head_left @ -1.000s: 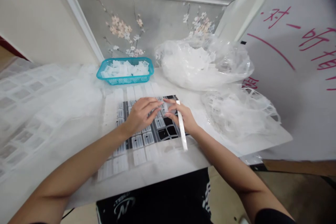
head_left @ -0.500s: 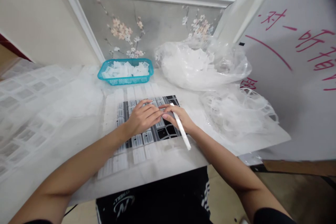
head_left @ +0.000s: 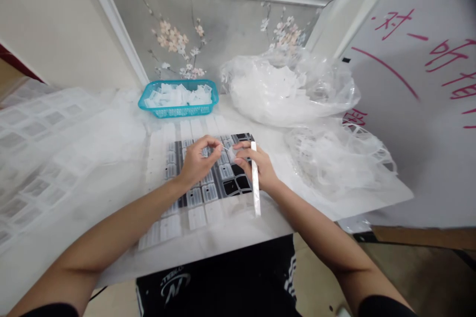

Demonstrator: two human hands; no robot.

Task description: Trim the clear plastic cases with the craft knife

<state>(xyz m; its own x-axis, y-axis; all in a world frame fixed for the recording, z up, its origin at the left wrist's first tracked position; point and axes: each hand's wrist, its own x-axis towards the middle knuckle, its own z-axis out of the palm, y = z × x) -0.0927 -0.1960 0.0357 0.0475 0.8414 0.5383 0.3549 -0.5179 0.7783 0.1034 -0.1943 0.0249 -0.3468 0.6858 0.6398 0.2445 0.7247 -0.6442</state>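
My right hand (head_left: 258,161) pinches a small translucent plastic piece (head_left: 232,153) between thumb and fingers. A white flat stick (head_left: 256,183) is tucked in the same hand and points down toward the table's front edge. Just left of the piece, the fingertips of my left hand (head_left: 201,161) are pinched on a thin white sliver, too small to make out well, that reaches toward the piece. Below both hands lies a black sheet with a grid (head_left: 231,187), with rows of clear plastic pieces (head_left: 194,197) on its left and middle parts.
A blue basket (head_left: 178,113) of small translucent pieces stands behind the sheet. To its right are a clear bag (head_left: 271,96) full of white pieces and a heap of white plastic scraps (head_left: 338,158). Sheets of translucent squares (head_left: 48,143) cover the left side.
My hands, close together over the sheet before, have parted slightly. The small piece now shows between them, and the white stick has swung more upright. My left fingers have closed to a pinch.
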